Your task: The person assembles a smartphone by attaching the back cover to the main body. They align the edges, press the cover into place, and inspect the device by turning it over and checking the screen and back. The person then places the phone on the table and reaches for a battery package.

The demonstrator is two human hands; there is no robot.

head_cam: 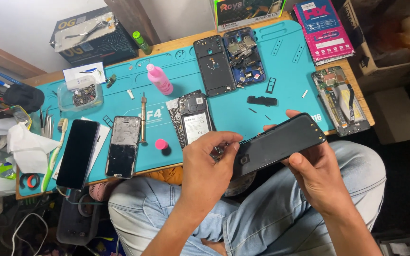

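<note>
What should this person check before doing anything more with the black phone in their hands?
1. Both hands on the black phone: ok, left hand at its lower end, right hand under the upper end.
2. Firm grip: cannot tell, fingertips only.
3. Phone over the lap, not the blue mat: ok.
4. Small black parts away from the mat edge: ok.
5. Pink bottle upright: ok; its pink cap lies off.
6. Screwdriver within reach: ok.

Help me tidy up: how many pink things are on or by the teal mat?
3: a pink bottle standing upper-middle on the teal mat, a small pink cap near its front edge, and a pink box at its top right corner. Others may be hidden.
</note>
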